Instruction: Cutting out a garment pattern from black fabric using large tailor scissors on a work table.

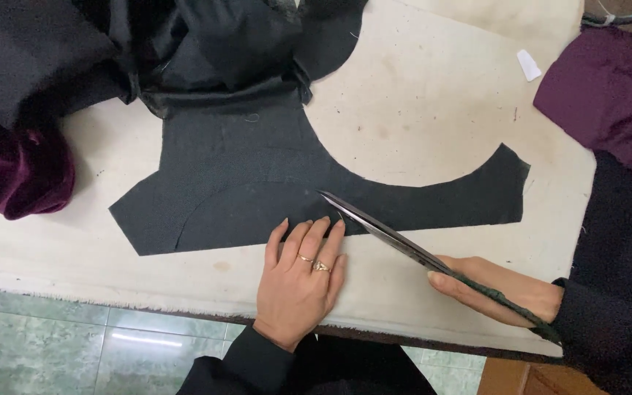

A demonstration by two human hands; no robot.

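Left hand [300, 281]: fingers spread flat, pressing black cut fabric [272, 197] on the cream tabletop [433, 95].
Right hand [495, 289]: fingers clenched around scissors [389, 235], blade tips at the fabric's lower edge.

Left hand [300, 281] with two gold rings, flat on the cream cloth-covered table [433, 95], fingertips [322, 222] pressing the edge of a flat black curved fabric piece [257, 197]. Right hand [495, 289] gripping long metal scissors [382, 230], blades just parted, tips at the fabric's lower edge near the left fingers. Dark purple velvet cloth [20, 175] bunched at far left. Pile of crumpled black fabric [184, 44] up top.
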